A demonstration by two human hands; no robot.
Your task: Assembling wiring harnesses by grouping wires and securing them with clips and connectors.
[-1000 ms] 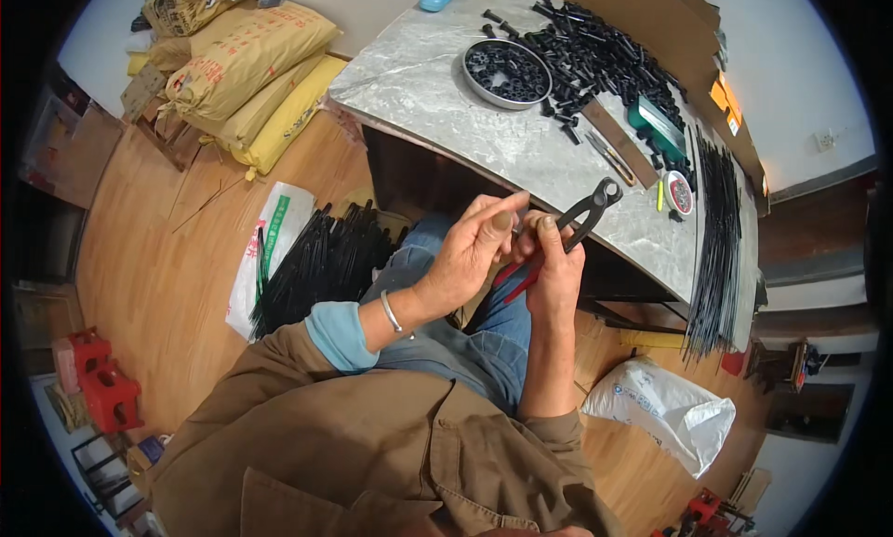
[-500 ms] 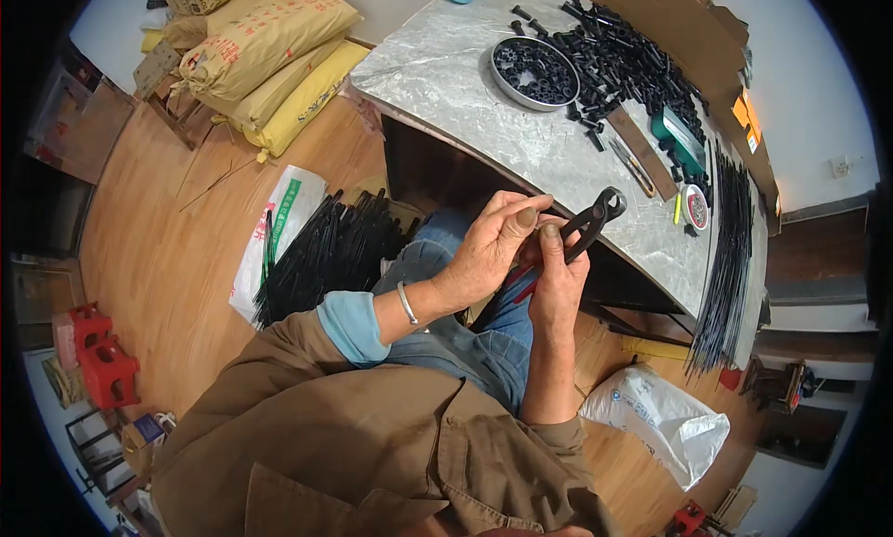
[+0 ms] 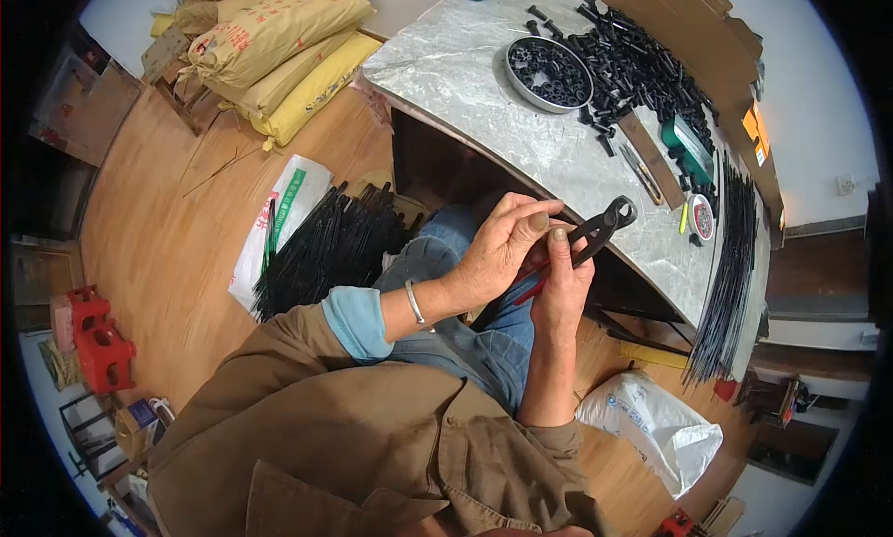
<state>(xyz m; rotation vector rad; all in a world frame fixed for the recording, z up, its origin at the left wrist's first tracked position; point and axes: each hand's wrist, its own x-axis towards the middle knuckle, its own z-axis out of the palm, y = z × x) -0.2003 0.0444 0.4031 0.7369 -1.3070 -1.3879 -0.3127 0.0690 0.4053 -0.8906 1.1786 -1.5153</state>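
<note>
My right hand point(image 3: 561, 291) is closed round a pair of end-cutting pincers point(image 3: 609, 223) with a black head and red handles. The head points up and to the right, in front of the table's near edge. My left hand point(image 3: 502, 249), with a silver bangle on its wrist, is bent in close beside the right one. Its thumb and forefinger come together near the right thumb. Whatever they pinch, if anything, is hidden between the two hands. Both hands are above my lap in blue jeans.
On the grey marbled table point(image 3: 446, 58) are a round metal tin point(image 3: 549, 75) of small black parts, piled black bolts point(image 3: 651, 67), a green box point(image 3: 686, 146) and long black rods point(image 3: 730, 267). More black rods point(image 3: 326, 249) lie on the floor at left, near stacked sacks point(image 3: 279, 35).
The pincers' head has tilted slightly to the right in my right hand. My left hand keeps nearly the same pose beside it. The whole view has shifted a little.
</note>
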